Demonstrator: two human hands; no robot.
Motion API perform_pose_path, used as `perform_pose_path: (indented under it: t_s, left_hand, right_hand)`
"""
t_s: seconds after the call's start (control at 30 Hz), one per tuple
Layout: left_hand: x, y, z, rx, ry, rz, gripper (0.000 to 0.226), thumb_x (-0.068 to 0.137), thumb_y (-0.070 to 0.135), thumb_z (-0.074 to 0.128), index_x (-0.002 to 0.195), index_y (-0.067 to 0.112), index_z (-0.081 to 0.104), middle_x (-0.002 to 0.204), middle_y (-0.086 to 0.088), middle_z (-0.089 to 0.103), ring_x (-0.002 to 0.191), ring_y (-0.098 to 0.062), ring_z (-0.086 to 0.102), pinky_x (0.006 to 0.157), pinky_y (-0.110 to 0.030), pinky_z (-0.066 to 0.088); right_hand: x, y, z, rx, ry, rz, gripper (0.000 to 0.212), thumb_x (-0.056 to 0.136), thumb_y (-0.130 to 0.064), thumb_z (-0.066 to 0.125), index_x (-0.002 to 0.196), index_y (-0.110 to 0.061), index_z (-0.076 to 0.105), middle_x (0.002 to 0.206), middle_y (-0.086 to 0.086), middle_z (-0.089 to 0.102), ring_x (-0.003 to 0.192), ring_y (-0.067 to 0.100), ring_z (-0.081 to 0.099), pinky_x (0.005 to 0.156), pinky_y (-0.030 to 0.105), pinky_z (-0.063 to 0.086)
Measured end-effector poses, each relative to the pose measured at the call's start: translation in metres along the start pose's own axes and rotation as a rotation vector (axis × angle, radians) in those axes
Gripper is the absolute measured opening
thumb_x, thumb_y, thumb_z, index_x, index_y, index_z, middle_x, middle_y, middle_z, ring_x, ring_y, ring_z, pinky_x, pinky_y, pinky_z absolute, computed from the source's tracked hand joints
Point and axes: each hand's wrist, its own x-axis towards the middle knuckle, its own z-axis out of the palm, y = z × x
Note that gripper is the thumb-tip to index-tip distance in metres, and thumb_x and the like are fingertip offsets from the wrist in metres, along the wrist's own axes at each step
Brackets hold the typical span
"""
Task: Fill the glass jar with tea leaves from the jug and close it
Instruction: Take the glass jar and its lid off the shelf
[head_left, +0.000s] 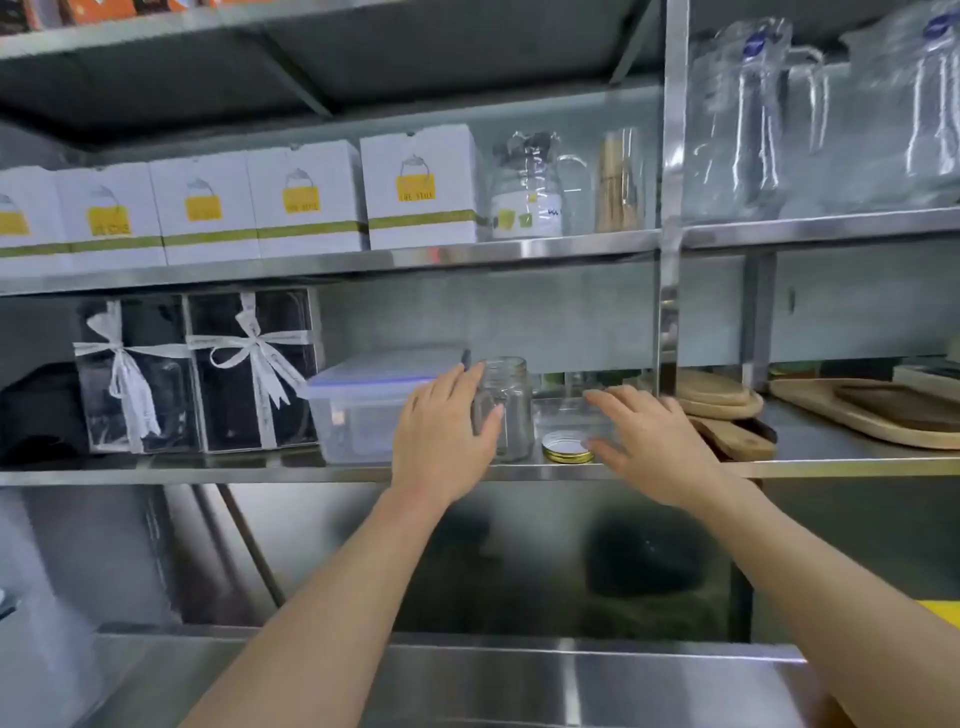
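Ribboned dark gift boxes (197, 371) stand at the far left of the steel shelf (208, 475), and just right of them sits a clear plastic lidded tub (363, 405). Next comes the left hand (441, 431), its fingers curled around the left side of the small clear glass jar (506, 405) — thumb across the front, touching the glass, though whether it grips firmly or only rests there is hard to tell. The jar stands upright on the shelf, open-mouthed and looking empty. Just beside its right foot lies the round gold metal lid (567, 447), inside face up. The right hand (652, 441) hovers spread and empty over that lid, thumb near its rim. Further right, wooden boards (722, 400) are stacked.

By my reading the task has barely begun: the jar is off its lid but unfilled, and no tea leaves show. Several clear wrapped jugs sit on the higher shelf, yet none visibly holds tea. Fetching, pouring and closing all remain.
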Motion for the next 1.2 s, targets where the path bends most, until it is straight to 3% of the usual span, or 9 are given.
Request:
perform_pose_path:
  t_s: [0.27, 0.47, 0.6, 0.7, 0.87, 0.97, 1.03, 1.1, 1.2]
  left_hand:
    - [0.020, 0.002, 0.056, -0.503, -0.126, -0.335, 0.050, 0.097, 0.033, 0.048, 0.144, 0.017, 0.038, 0.149, -0.004, 0.046, 0.136, -0.024, 0.043, 0.112, -0.037, 0.033]
    - [0.021, 0.016, 0.069, -0.850, -0.177, -0.561, 0.037, 0.100, 0.027, 0.042, 0.135, 0.013, 0.044, 0.124, -0.003, 0.053, 0.106, -0.017, 0.047, 0.091, -0.028, 0.033]
    - [0.022, 0.017, 0.070, -1.003, -0.173, -0.683, 0.018, 0.099, 0.025, 0.044, 0.104, 0.012, 0.055, 0.092, -0.003, 0.054, 0.085, -0.015, 0.049, 0.074, -0.026, 0.035]
    - [0.022, 0.021, 0.068, -1.048, -0.156, -0.734, 0.020, 0.099, 0.027, 0.045, 0.091, 0.011, 0.055, 0.079, -0.003, 0.051, 0.071, -0.013, 0.044, 0.065, -0.024, 0.034]
    - [0.015, 0.030, 0.057, -1.167, -0.049, -0.850, 0.035, 0.100, 0.034, 0.043, 0.071, 0.015, 0.048, 0.070, 0.002, 0.044, 0.064, -0.011, 0.039, 0.072, -0.027, 0.035]
    - [0.000, 0.028, 0.045, -1.147, 0.003, -0.836, 0.034, 0.100, 0.035, 0.043, 0.072, 0.016, 0.049, 0.073, 0.002, 0.045, 0.066, -0.009, 0.041, 0.060, -0.023, 0.032]
    - [-0.015, 0.025, 0.037, -1.136, -0.013, -0.827, 0.029, 0.099, 0.035, 0.046, 0.079, 0.016, 0.055, 0.077, 0.001, 0.049, 0.069, -0.009, 0.045, 0.062, -0.022, 0.035]
    - [-0.033, 0.022, 0.029, -1.162, -0.040, -0.817, 0.025, 0.098, 0.034, 0.048, 0.085, 0.015, 0.058, 0.078, 0.002, 0.051, 0.074, -0.010, 0.047, 0.068, -0.024, 0.040]
    - [-0.061, 0.015, 0.017, -1.152, -0.032, -0.806, 0.032, 0.098, 0.032, 0.050, 0.070, 0.018, 0.055, 0.069, 0.004, 0.047, 0.080, -0.016, 0.043, 0.093, -0.037, 0.043]
  right_hand:
    - [0.019, 0.010, 0.065, -0.068, -0.149, -0.029, 0.049, 0.093, -0.032, 0.046, 0.138, -0.021, 0.029, 0.143, 0.003, 0.038, 0.129, 0.022, 0.035, 0.106, 0.040, 0.025]
    - [0.026, 0.014, 0.083, -0.077, -0.174, -0.022, 0.043, 0.096, -0.028, 0.041, 0.137, -0.019, 0.031, 0.143, 0.001, 0.039, 0.129, 0.021, 0.037, 0.104, 0.038, 0.024]
    - [0.024, 0.018, 0.093, -0.086, -0.147, -0.028, 0.038, 0.096, -0.022, 0.041, 0.133, -0.018, 0.036, 0.137, 0.003, 0.044, 0.124, 0.023, 0.039, 0.101, 0.038, 0.028]
    - [0.024, 0.020, 0.100, -0.083, -0.107, -0.010, 0.033, 0.093, -0.010, 0.046, 0.125, -0.015, 0.045, 0.126, 0.005, 0.048, 0.115, 0.024, 0.042, 0.094, 0.040, 0.034]
    - [0.006, 0.020, 0.096, -0.037, 0.009, -0.092, 0.018, 0.084, 0.004, 0.057, 0.100, -0.004, 0.058, 0.097, 0.012, 0.055, 0.087, 0.027, 0.047, 0.070, 0.039, 0.042]
    - [-0.012, 0.015, 0.077, -0.026, 0.054, -0.151, 0.020, 0.078, 0.006, 0.065, 0.095, -0.003, 0.060, 0.091, 0.010, 0.057, 0.082, 0.027, 0.052, 0.071, 0.040, 0.048]
    - [-0.026, 0.011, 0.060, 0.006, 0.115, -0.199, 0.028, 0.067, 0.009, 0.075, 0.090, -0.003, 0.064, 0.083, 0.012, 0.061, 0.072, 0.027, 0.056, 0.061, 0.040, 0.054]
    - [-0.042, 0.006, 0.045, 0.036, 0.150, -0.215, 0.027, 0.066, 0.007, 0.077, 0.088, -0.002, 0.064, 0.080, 0.013, 0.062, 0.067, 0.027, 0.057, 0.055, 0.039, 0.055]
    - [-0.069, -0.001, 0.026, 0.059, 0.164, -0.209, 0.021, 0.073, 0.002, 0.073, 0.091, -0.001, 0.064, 0.086, 0.016, 0.064, 0.071, 0.029, 0.059, 0.058, 0.041, 0.056]
